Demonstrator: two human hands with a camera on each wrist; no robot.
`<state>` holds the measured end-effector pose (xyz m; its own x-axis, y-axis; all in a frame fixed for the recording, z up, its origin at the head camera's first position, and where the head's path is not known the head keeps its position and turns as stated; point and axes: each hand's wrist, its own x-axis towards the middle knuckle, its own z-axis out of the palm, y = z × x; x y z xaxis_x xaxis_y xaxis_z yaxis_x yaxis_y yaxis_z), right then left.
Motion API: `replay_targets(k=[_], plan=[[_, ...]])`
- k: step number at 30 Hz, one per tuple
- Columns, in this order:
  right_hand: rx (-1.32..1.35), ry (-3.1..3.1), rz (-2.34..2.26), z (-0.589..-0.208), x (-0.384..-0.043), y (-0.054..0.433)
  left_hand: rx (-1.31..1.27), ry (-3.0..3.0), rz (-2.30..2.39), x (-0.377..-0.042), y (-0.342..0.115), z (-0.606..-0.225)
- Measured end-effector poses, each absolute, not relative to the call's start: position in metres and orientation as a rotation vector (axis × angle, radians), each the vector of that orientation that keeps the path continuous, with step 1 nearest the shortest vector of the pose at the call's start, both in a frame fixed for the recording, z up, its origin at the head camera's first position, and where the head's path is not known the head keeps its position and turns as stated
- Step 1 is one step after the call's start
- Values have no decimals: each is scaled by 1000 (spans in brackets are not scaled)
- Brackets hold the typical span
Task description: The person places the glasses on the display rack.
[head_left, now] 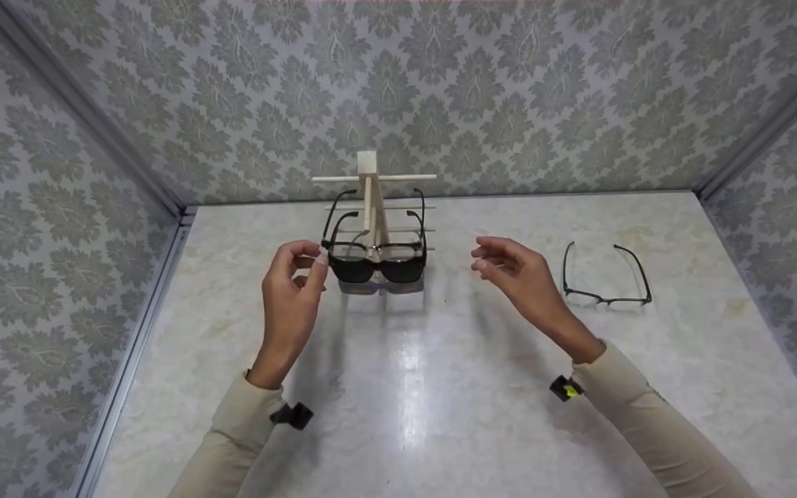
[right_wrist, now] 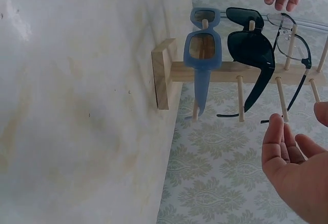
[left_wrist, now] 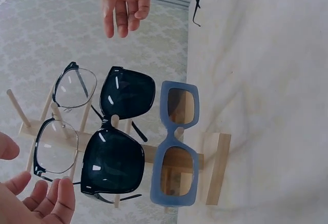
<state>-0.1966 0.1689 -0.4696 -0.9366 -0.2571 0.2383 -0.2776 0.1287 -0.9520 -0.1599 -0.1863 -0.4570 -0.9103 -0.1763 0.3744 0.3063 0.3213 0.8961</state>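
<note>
A wooden eyewear stand (head_left: 367, 162) holds three pairs. At the top are clear-lens glasses with a dark upper rim (left_wrist: 56, 147), below them black sunglasses (left_wrist: 115, 157), and lowest blue-framed sunglasses (left_wrist: 159, 183). My left hand (head_left: 291, 297) is beside the left end of the clear glasses, fingertips close to the hinge, thumb and fingers apart with nothing between them. To the right of the stand, my right hand (head_left: 519, 273) hovers with loosely bent fingers and holds nothing. In the right wrist view, its fingertips lie near the ends of the stand's pegs (right_wrist: 282, 101).
Another pair of black-rimmed glasses (head_left: 606, 300) lies on the marbled table (head_left: 481, 429) to the right, temples unfolded and pointing back. Patterned walls (head_left: 385, 83) enclose the table at the back and both sides. The stand is near the back edge.
</note>
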Motion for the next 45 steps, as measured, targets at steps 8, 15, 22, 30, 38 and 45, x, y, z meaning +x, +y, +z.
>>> replay_targets(k=[8,15,22,30,38,45], plan=[[502,-2365,1953,-477,-191,184,-171,-2246,-1676,-148,-180,-478],[487,-2384,1950,-489,-186,200,-279,-2300,-1674,-144,-169,-493],[435,-2404,1896,-498,-180,214,-321,-2374,-1658,-142,-156,-508],[358,-2383,1895,-508,-172,231,-368,-2469,-1658,-140,-136,-525],[315,-2388,1867,-517,-167,247,-445,-2485,-1715,-144,-119,-538],[246,-2387,1831,-524,-159,264,-457,-2505,-1720,-149,-105,-546]])
